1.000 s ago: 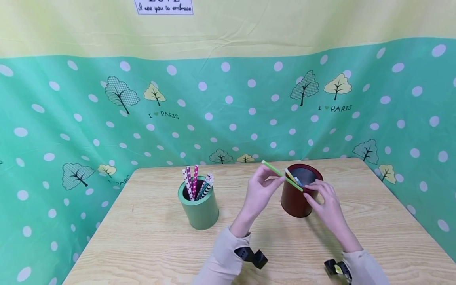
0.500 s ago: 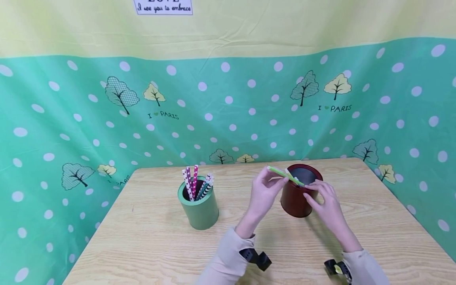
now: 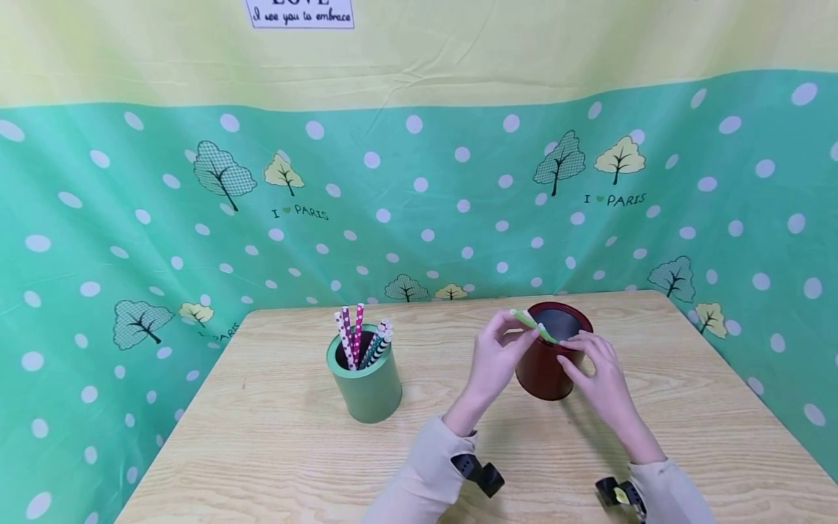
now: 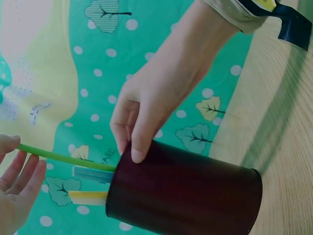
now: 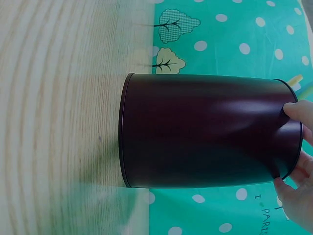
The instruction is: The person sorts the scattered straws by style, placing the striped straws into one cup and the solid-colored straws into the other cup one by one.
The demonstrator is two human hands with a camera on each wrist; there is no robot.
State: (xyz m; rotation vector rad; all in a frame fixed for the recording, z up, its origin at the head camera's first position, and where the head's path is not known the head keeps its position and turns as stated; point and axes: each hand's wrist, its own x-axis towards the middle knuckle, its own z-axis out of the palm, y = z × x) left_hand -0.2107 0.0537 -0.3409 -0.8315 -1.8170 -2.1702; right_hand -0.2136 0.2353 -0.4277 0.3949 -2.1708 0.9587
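My left hand (image 3: 495, 356) pinches a green straw (image 3: 526, 318) between thumb and fingers, at the mouth of a dark red cylindrical cup (image 3: 545, 367). In the left wrist view the straw (image 4: 63, 157) runs slightly bent from my left hand (image 4: 22, 188) into the cup (image 4: 186, 188). My right hand (image 3: 599, 371) grips the cup's rim, thumb outside, fingers over the edge. A blue straw (image 4: 93, 175) and a yellow straw (image 4: 88, 197) stick out beside the green one. From the right wrist the cup (image 5: 210, 129) stands upright on the table.
A green cup (image 3: 368, 393) stands on the left of the wooden table (image 3: 275, 451), holding several patterned paper straws (image 3: 358, 338). A green and yellow printed curtain (image 3: 419, 182) hangs behind the table.
My left hand has moved right and slightly forward, bringing the green straw in over the red cup's mouth. Less of the straw shows now. My right hand has stayed at the rim.
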